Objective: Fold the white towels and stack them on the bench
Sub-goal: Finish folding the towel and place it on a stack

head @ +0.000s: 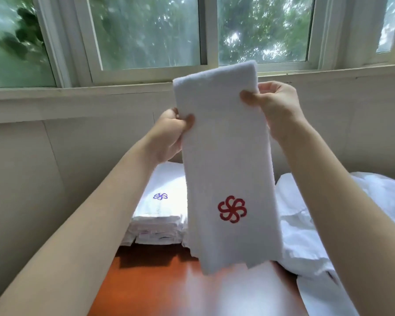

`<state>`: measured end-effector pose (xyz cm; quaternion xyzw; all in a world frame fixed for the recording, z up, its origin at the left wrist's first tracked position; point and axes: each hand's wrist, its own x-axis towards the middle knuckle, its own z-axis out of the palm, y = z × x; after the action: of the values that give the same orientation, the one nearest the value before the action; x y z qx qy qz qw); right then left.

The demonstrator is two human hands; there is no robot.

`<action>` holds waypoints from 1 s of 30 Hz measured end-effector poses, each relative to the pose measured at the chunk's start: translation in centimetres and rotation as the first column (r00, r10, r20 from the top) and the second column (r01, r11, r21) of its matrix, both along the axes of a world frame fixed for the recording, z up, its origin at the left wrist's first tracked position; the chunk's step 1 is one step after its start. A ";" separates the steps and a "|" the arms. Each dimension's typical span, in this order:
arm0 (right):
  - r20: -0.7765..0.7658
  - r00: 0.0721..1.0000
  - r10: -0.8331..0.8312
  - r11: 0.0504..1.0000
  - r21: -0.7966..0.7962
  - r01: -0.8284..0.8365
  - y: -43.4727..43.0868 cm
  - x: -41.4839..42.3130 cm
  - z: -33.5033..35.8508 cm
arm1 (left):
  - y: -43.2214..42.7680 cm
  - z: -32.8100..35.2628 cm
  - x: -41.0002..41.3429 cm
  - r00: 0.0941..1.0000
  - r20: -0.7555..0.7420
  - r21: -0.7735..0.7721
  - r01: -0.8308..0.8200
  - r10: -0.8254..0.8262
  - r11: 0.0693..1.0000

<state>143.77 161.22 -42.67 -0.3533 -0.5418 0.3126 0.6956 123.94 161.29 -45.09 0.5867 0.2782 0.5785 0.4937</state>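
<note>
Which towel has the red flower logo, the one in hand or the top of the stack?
The held towel, pinched by both hands, carries the red flower logo. The top of the folded stack behind shows a purple one.

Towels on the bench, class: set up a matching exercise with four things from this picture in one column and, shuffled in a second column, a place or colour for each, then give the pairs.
Things:
1. held towel
2. folded stack
3. unfolded heap
4. bench

Descriptions:
A. orange-brown wood
B. red flower emblem
C. purple flower emblem on top
D. crumpled, at the right

Pairs: 1-B, 2-C, 3-D, 4-A
</note>
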 end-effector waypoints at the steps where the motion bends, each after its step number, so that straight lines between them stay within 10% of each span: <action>1: -0.005 1.000 -0.004 1.000 -0.014 0.004 2.1 -0.2 -0.1 | 1.8 -0.2 0.1 1.000 0.000 -0.025 0.008 -0.008 1.000; 7: -0.032 0.997 -0.067 0.983 -0.173 0.060 18.3 -1.9 -7.9 | 16.1 -8.0 0.6 0.956 -0.216 -0.261 -0.253 0.199 0.931; 10: 0.202 0.965 0.169 0.815 -0.579 -0.021 23.3 -2.6 -18.4 | 21.5 -14.9 -0.4 0.812 -0.568 -0.372 -0.401 0.137 0.837; 13: 0.254 0.960 0.117 0.820 -0.570 0.051 25.1 -2.1 -25.1 | 24.7 -18.8 -0.7 0.641 -0.750 -0.250 -0.501 0.162 0.829; 26: 0.315 0.947 0.068 0.869 -0.485 0.099 28.1 -1.8 -24.2 | 30.8 -19.9 0.8 0.541 -0.765 0.019 -0.523 0.349 0.852; 30: 0.214 0.970 0.116 0.935 -0.353 -0.034 28.2 -1.9 -25.3 | 31.2 -20.1 0.2 0.698 -0.651 -0.025 -0.413 0.299 0.910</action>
<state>141.91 189.41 -67.99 -0.4831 -0.5686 0.3864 0.5422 124.09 192.51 -65.22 0.6374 0.5842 0.4055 0.2967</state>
